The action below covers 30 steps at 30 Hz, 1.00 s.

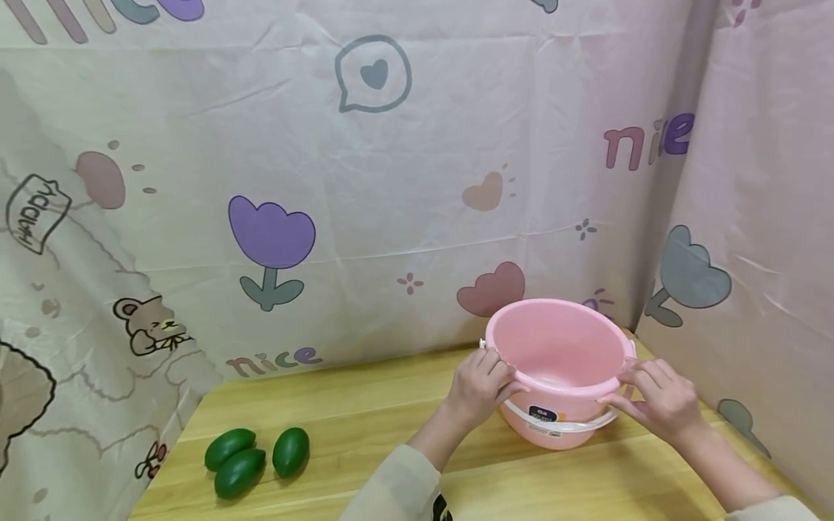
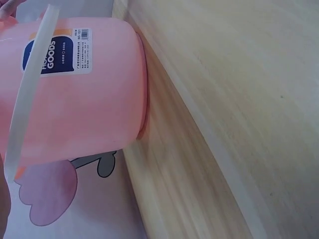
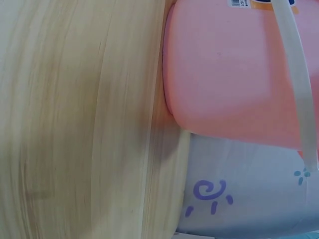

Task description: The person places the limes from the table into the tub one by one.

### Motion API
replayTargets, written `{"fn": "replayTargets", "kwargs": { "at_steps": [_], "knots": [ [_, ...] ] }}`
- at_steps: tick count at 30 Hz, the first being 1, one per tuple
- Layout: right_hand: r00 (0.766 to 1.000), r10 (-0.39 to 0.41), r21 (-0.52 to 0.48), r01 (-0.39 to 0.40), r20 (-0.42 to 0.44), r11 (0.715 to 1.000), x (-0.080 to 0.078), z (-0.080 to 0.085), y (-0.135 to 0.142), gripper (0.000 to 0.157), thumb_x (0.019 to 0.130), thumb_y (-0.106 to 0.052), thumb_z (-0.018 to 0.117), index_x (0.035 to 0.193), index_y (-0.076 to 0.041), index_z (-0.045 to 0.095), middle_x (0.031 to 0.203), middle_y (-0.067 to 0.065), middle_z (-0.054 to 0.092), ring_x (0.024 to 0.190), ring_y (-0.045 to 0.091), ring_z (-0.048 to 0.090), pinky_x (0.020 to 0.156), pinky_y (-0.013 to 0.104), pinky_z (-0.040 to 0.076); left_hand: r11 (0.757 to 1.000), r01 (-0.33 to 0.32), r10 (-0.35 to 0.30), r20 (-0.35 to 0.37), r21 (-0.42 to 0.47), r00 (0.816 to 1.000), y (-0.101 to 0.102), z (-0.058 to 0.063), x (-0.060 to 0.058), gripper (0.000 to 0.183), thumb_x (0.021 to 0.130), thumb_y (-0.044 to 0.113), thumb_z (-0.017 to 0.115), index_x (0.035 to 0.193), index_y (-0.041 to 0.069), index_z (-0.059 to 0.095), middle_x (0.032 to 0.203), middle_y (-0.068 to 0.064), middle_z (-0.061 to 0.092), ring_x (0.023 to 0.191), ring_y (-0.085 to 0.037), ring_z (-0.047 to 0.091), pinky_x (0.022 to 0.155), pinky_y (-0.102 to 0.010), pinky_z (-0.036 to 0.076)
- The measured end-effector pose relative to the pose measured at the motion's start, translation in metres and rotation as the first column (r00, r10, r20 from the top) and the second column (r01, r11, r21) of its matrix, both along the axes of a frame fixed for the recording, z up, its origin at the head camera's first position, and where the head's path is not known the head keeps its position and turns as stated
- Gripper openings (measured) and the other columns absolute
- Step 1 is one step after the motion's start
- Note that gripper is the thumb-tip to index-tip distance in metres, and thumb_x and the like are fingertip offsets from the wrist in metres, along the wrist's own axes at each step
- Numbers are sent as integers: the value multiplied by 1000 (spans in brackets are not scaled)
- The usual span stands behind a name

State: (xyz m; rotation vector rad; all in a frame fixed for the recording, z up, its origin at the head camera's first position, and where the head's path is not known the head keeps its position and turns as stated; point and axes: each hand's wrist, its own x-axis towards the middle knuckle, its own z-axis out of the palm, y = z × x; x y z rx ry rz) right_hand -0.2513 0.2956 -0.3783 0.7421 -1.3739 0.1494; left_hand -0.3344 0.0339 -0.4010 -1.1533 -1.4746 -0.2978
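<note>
A pink plastic bucket stands upright on the wooden table, near the back right corner. Its white handle hangs down across the front, over a dark label. At the left of the rim, my left hand pinches the edge between thumb and fingers. My right hand grips the rim on the other side, thumb in front. No contents show inside the bucket. Both wrist views look along the bucket's side down to its base, and the hands are mostly out of those pictures.
Three dark green oval fruits, seemingly avocados, lie close together on the left part of the wooden table. Printed cloth hangs behind the table and along both sides, close to the bucket at the back and right.
</note>
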Motion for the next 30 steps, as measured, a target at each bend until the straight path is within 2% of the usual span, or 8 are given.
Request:
{"fn": "replayTargets", "kwargs": {
  "at_steps": [7,14,30],
  "knots": [
    [1000,4,-3,-4,-17,1000,-1,1,-4,62,86,-57,55,59,-2,51,54,8,53,44,25,45,33,32,35,1000,-4,4,-14,0,1000,-3,0,2,35,87,48,58,80,13,59,76,4,53,68,-10,50,66,-15,44],
    [999,26,-11,-26,-22,1000,-1,1,-9,61,86,-56,55,58,-2,51,54,8,52,45,25,44,35,33,36,1000,-4,4,4,-4,1000,-9,0,7,34,88,46,58,80,13,59,76,3,52,68,-10,49,65,-16,44],
    [998,44,-29,-45,-42,999,-3,-2,-13,60,86,-54,57,57,-2,52,55,10,53,47,25,45,39,32,37,1000,-3,3,-14,5,1000,-13,-3,9,38,96,44,47,77,13,59,75,3,54,69,-11,51,65,-17,44]
  ]
}}
